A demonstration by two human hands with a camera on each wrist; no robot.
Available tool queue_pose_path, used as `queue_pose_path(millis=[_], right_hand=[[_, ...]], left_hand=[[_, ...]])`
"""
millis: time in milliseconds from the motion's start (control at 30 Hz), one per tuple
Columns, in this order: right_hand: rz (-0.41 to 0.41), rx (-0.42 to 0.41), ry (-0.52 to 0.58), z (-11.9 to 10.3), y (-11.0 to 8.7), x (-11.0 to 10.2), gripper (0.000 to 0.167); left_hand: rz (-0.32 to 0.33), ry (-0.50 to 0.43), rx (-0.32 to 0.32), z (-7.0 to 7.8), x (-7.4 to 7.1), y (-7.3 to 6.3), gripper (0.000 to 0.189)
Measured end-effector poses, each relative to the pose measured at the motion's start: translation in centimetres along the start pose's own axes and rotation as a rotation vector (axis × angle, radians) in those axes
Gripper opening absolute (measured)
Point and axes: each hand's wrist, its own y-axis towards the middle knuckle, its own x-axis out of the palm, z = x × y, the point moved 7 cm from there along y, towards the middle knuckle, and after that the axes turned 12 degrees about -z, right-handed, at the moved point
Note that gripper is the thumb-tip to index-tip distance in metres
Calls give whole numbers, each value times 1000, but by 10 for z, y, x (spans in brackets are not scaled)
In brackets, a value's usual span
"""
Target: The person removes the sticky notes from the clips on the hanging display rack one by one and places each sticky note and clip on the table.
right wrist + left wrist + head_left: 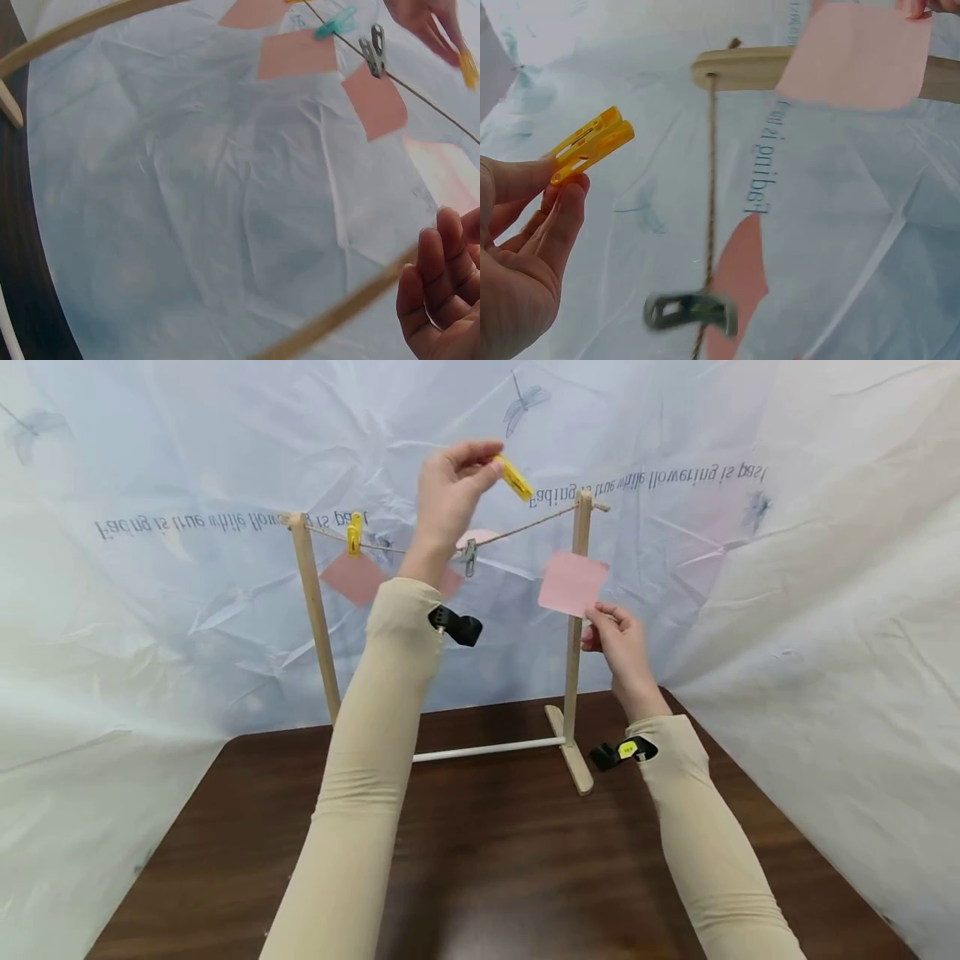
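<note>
High above the twine, my left hand (pixel 452 489) pinches a yellow clothespin (pixel 515 478) between thumb and fingers, apart from the line. My right hand (pixel 621 643) holds a pink paper square (pixel 573 583) by its lower right corner, in front of the right post (pixel 572 668). On the sagging twine (pixel 525 527), a grey clothespin (pixel 470 558) grips a pink paper (pixel 375 103). A teal clothespin (pixel 335 24) has another pink paper (pixel 298 56) beside it. Towards the left end, a second yellow clothespin (pixel 355 533) holds a pink paper (pixel 356 578); my left forearm hides part of the line.
The wooden rack has a left post (pixel 315 610), a white bottom bar (pixel 487 750) and a wooden foot (pixel 573 764) on the dark brown table (pixel 510 852). Behind it hangs a pale plastic sheet (pixel 247 627) printed with lettering and dragonflies.
</note>
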Motion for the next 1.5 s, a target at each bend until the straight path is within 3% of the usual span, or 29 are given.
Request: queue_pose_path(millis=[133, 433, 533, 700, 900, 1067, 1133, 1233, 1333, 1500], right_hand=[[33, -31, 7, -4, -7, -22, 9], [101, 1, 12, 13, -33, -81, 12], [98, 27, -9, 20, -34, -93, 12], [98, 110, -75, 41, -41, -105, 14], [102, 209, -211, 71, -49, -109, 24], [63, 271, -326, 91, -50, -108, 33], [40, 301, -363, 99, -52, -110, 39], [-18, 338, -429, 110, -53, -115, 47], [-74, 366, -492, 120, -52, -119, 51], [-118, 450, -525, 145, -57, -122, 52]], left_hand=[[60, -54, 60, 21, -39, -24, 28], [266, -171, 135, 36, -157, -128, 25], [320, -137, 118, 28, -189, -163, 26], [362, -61, -25, -8, -231, -220, 27], [364, -41, -202, -55, -257, -265, 22], [309, 24, -414, -96, -271, -291, 15], [260, 89, -532, -117, -273, -302, 20], [137, 245, -716, -149, -271, -321, 43], [16, 419, -856, -177, -269, -340, 57], [-71, 522, -939, -216, -270, -363, 41]])
